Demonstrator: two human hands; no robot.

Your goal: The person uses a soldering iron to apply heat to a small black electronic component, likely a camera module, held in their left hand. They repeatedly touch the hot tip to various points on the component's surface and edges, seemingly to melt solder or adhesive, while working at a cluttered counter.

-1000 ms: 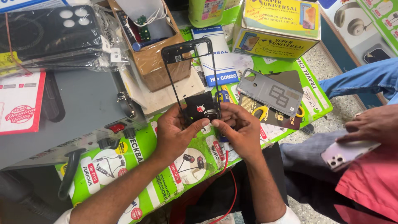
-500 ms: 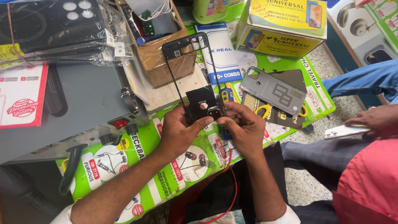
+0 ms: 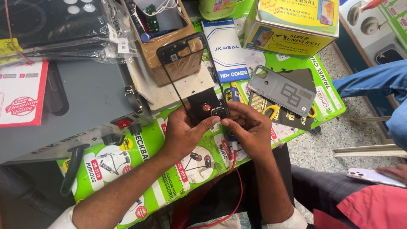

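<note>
My left hand [image 3: 183,132] grips the lower end of a black phone frame [image 3: 182,53], thumb stretched across its camera end. My right hand [image 3: 249,127] pinches the same end from the right, fingertips at the small camera module [image 3: 218,111]. The frame is a thin open rectangle that runs up and left over a cardboard box [image 3: 169,59]. Both hands rest over a green printed counter sheet [image 3: 144,157].
A grey phone back panel [image 3: 282,91] lies right of my hands on a dark card. A yellow carton [image 3: 292,25] stands at the back right, bagged black cases [image 3: 51,25] at the back left. Another person's hand [image 3: 392,171] holds a pale phone [image 3: 373,177]. A red wire [image 3: 237,186] hangs below.
The view has shifted slightly; my hands keep their hold on the frame's lower end. The other person's phone has dropped lower on the right.
</note>
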